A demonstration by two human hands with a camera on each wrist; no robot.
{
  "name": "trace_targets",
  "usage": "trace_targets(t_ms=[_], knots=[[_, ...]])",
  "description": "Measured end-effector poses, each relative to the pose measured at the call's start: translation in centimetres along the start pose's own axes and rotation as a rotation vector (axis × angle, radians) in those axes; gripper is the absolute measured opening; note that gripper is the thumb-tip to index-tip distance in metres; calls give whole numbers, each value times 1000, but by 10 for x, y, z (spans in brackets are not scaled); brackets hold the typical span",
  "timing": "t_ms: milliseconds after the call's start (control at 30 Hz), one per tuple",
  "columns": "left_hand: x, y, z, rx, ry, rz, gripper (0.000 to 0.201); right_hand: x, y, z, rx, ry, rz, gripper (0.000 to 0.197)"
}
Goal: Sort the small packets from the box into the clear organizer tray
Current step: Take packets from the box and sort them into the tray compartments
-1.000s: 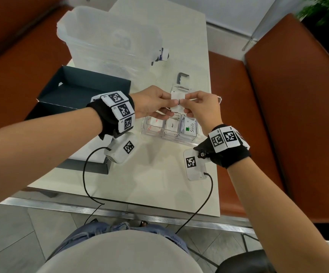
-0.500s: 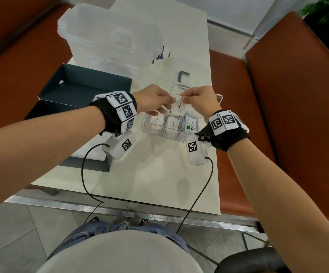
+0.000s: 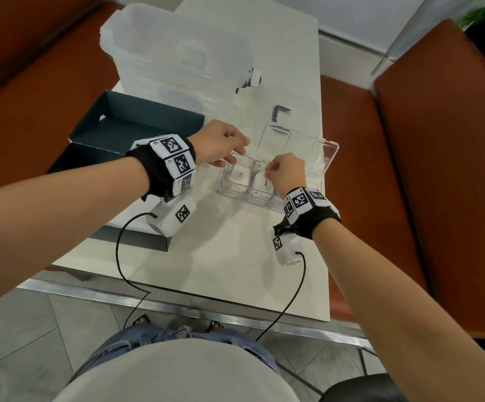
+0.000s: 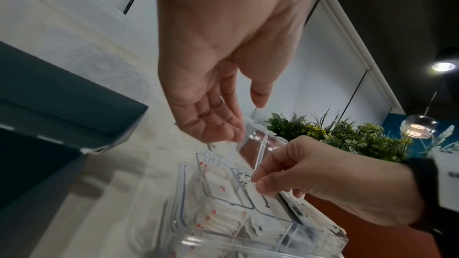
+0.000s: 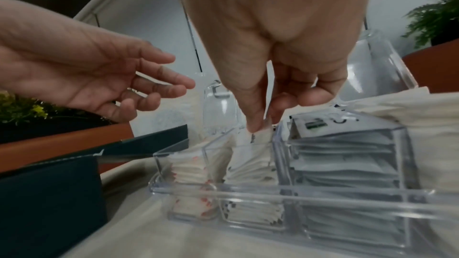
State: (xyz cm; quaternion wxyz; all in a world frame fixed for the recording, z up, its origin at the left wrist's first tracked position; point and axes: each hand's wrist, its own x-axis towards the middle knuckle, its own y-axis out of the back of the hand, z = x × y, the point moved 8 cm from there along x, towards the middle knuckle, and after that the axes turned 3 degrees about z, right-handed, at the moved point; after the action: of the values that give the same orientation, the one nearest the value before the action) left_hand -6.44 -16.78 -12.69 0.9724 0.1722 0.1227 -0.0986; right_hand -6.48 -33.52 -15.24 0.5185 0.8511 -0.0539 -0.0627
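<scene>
Right fingers (image 5: 254, 123) astride packet (image 5: 259, 141) top edge

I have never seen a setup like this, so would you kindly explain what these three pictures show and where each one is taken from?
There is no machine here: a person works with bare hands, wearing wrist bands with black-and-white markers and small cameras. The wide picture comes from a camera on the head, looking down. The other two look along each wrist at the fingers. On the white table stand a clear organiser with three compartments of paper packets, a dark box and a translucent tub. The right hand pinches a white packet at the top of the middle compartment. The left hand is open, holding nothing, beside the organiser's raised lids.
</scene>
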Motion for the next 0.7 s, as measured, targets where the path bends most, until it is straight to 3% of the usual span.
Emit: trace_targets(t_ms=[233,467,600,700], knots=[[-1,2,-1,3,2,-12,26,-1,4,-6,-80,64,48,22],[-9,50,10,24,-38,9,21,-9,40,-66,184,224,151,22],[-16,117,7,123,-65,111,17,-14,21,-115,281,271,38,19],[-24,169,-14,305,-38,186,19,-17,-14,-142,200,271,-127,24]])
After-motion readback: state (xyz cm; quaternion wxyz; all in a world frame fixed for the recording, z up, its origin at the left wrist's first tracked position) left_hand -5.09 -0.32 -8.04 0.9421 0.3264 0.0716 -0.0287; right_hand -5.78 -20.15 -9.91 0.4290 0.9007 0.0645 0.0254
